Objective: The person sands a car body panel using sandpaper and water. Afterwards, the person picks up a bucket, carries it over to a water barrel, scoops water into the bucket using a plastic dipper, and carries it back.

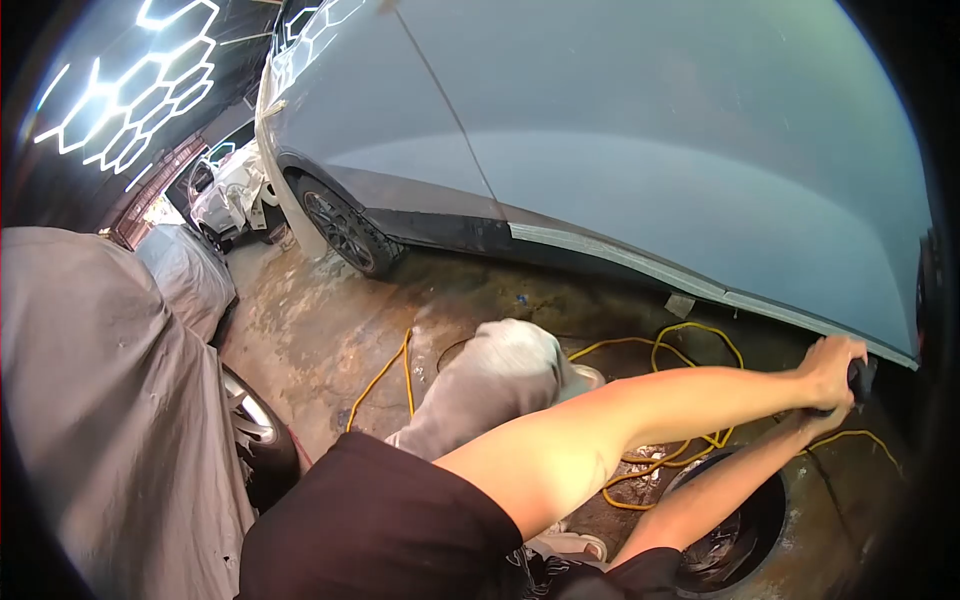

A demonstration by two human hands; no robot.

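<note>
Both my arms reach to the right, toward the lower corner of a grey-blue car body panel [640,150]. My left hand [832,368] is closed around a small black object [858,381], whose kind I cannot make out because the fingers cover most of it. Just below, my right hand [826,422] is closed against the underside of the same black object. The hands are close to the pale strip [640,264] along the panel's bottom edge.
A yellow cord [740,355] loops over the stained floor. Below my right forearm lies a dark round rim [780,520]. My bent knee [505,350] is in front of the car. Covered vehicles [100,360] stand at left, and a white car [228,190] is behind.
</note>
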